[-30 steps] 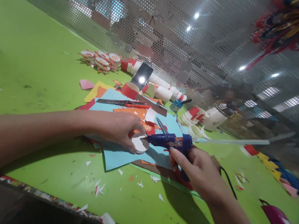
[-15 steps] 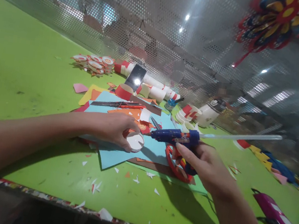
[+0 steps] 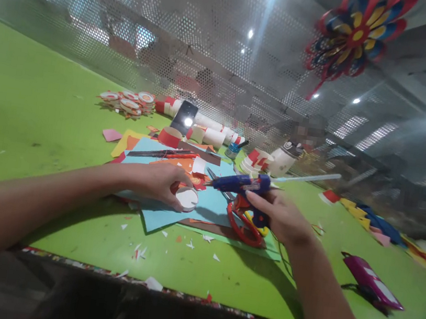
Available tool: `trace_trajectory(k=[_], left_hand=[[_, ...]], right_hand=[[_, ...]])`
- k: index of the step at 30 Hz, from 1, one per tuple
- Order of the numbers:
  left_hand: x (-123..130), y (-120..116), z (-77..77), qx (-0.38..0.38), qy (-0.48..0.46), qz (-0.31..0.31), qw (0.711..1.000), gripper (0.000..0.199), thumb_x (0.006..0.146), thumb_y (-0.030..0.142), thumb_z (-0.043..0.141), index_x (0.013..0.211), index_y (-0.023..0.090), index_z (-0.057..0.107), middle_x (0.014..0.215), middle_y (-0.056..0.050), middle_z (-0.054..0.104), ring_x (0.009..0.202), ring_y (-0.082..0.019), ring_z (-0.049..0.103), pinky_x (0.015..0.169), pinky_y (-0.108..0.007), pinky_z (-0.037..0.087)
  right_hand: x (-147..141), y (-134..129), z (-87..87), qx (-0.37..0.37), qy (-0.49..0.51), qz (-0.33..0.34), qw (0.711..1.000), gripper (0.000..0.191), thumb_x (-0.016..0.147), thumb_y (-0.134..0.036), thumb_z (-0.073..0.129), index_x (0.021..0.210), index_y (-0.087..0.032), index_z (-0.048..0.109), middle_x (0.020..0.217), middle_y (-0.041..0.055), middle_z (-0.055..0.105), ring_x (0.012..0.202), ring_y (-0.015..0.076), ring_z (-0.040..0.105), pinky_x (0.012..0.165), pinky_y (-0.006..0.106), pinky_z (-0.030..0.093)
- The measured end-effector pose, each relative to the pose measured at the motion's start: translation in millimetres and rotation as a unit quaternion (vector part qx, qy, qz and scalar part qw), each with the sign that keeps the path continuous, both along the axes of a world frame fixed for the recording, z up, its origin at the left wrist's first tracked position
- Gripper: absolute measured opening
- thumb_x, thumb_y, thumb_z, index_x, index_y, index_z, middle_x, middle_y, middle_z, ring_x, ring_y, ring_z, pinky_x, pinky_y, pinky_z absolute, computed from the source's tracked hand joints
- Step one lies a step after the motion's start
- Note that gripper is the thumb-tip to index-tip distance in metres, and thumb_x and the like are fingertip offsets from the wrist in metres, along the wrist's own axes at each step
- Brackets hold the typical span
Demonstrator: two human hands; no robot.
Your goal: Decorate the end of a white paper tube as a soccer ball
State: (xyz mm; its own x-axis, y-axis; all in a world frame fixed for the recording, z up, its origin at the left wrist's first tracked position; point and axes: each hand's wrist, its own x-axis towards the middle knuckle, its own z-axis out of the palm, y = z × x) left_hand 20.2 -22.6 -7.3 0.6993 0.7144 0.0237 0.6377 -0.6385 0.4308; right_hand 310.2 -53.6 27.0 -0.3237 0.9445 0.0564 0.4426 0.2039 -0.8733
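Note:
Between thumb and fingers, my left hand [image 3: 165,183] grips a small white paper disc [image 3: 187,198] over a sheet of light blue paper [image 3: 160,220]. My right hand [image 3: 284,214] is wrapped round a blue hot glue gun [image 3: 241,183] with a long clear glue stick coming out of its back. The gun's nozzle points left, just above and to the right of the disc, apart from it. Under the gun lie red-handled scissors [image 3: 237,227], partly hidden by the gun and my right hand. An orange paper piece [image 3: 173,163] and a dark craft knife [image 3: 160,153] lie beyond my left hand.
Behind the papers stand a phone [image 3: 184,117], a blue ink bottle [image 3: 232,150], paper cups [image 3: 257,161] and a stack of decorated discs [image 3: 128,102]. A purple case [image 3: 372,279] lies at right. Paper scraps [image 3: 191,244] litter the front edge. A perforated screen [image 3: 166,42] rises behind.
The glue gun's nozzle has drawn back slightly from over the disc, and a thin mark shows on the disc's right side. The view has shifted a little.

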Motion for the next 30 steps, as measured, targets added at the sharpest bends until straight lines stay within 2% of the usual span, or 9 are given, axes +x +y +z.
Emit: trace_trajectory(k=[4, 11, 17, 20, 23, 25, 27, 30], left_hand=[[-2, 1, -2.9, -0.005, -0.011, -0.005, 1.0, 0.033, 0.076, 0.049, 0.066, 0.092, 0.02, 0.065, 0.076, 0.0, 0.057, 0.065, -0.015, 0.049, 0.056, -0.026, 0.029], [0, 0, -0.1, 0.001, -0.01, -0.006, 1.0, 0.027, 0.073, 0.044, 0.07, 0.084, 0.02, 0.062, 0.074, 0.0, 0.056, 0.065, -0.015, 0.05, 0.055, -0.026, 0.029], [0, 1, 0.2, 0.003, -0.005, -0.013, 1.0, 0.028, 0.074, 0.045, 0.069, 0.081, 0.019, 0.061, 0.074, 0.0, 0.055, 0.065, -0.014, 0.049, 0.055, -0.026, 0.029], [0, 2, -1.8, 0.004, -0.005, -0.008, 1.0, 0.029, 0.074, 0.046, 0.069, 0.08, 0.019, 0.06, 0.072, 0.0, 0.055, 0.064, -0.015, 0.048, 0.055, -0.026, 0.028], [0, 2, -2.1, 0.005, -0.01, -0.01, 1.0, 0.031, 0.074, 0.049, 0.067, 0.081, 0.019, 0.062, 0.073, 0.0, 0.055, 0.064, -0.015, 0.048, 0.055, -0.026, 0.028], [0, 1, -0.9, 0.003, -0.01, -0.008, 1.0, 0.031, 0.074, 0.048, 0.068, 0.085, 0.019, 0.064, 0.074, 0.0, 0.055, 0.064, -0.015, 0.049, 0.055, -0.026, 0.028], [1, 1, 0.8, -0.003, -0.005, 0.0, 1.0, 0.032, 0.073, 0.046, 0.069, 0.089, 0.018, 0.066, 0.074, 0.0, 0.056, 0.064, -0.014, 0.049, 0.056, -0.026, 0.028], [1, 0, 2.1, -0.008, -0.003, 0.008, 1.0, 0.035, 0.071, 0.045, 0.07, 0.093, 0.017, 0.066, 0.076, -0.001, 0.057, 0.065, -0.015, 0.051, 0.057, -0.025, 0.03]], right_hand=[[-13, -2, -8.5, 0.008, -0.076, 0.039, 0.996, 0.037, 0.085, -0.047, 0.064, 0.086, -0.012, 0.073, 0.088, 0.012, 0.076, 0.081, 0.0211, 0.069, 0.075, 0.032, 0.053], [-22, -7, -8.6, 0.08, -0.189, 0.033, 0.978, 0.03, 0.087, -0.04, 0.059, 0.08, -0.014, 0.072, 0.085, 0.0091, 0.071, 0.076, 0.0192, 0.063, 0.07, 0.031, 0.047], [-20, -15, -2.2, 0.14, -0.262, -0.008, 0.955, 0.031, 0.082, -0.042, 0.064, 0.061, -0.019, 0.057, 0.066, 0.002, 0.058, 0.059, 0.0143, 0.048, 0.054, 0.027, 0.035], [-19, -21, 4.3, 0.156, -0.313, 0.0, 0.937, 0.036, 0.082, -0.042, 0.064, 0.056, -0.02, 0.05, 0.054, -0.0019, 0.047, 0.049, 0.0108, 0.038, 0.047, 0.026, 0.027], [-16, -23, 9.5, 0.159, -0.289, 0.024, 0.944, 0.031, 0.08, -0.039, 0.064, 0.058, -0.019, 0.057, 0.05, -0.0028, 0.047, 0.048, 0.0106, 0.039, 0.045, 0.025, 0.03], [-13, -20, 11.6, 0.17, -0.225, -0.001, 0.959, 0.025, 0.079, -0.039, 0.065, 0.069, -0.017, 0.067, 0.058, -0.0001, 0.058, 0.053, 0.013, 0.049, 0.048, 0.025, 0.037], [-7, -14, 12.5, 0.195, -0.173, -0.06, 0.964, 0.029, 0.082, -0.042, 0.062, 0.081, -0.015, 0.071, 0.072, 0.0044, 0.069, 0.063, 0.0167, 0.061, 0.053, 0.026, 0.045], [10, 3, 11.6, 0.24, -0.141, -0.176, 0.944, 0.04, 0.088, -0.049, 0.053, 0.095, -0.013, 0.068, 0.085, 0.0093, 0.074, 0.073, 0.021, 0.069, 0.059, 0.028, 0.05]])
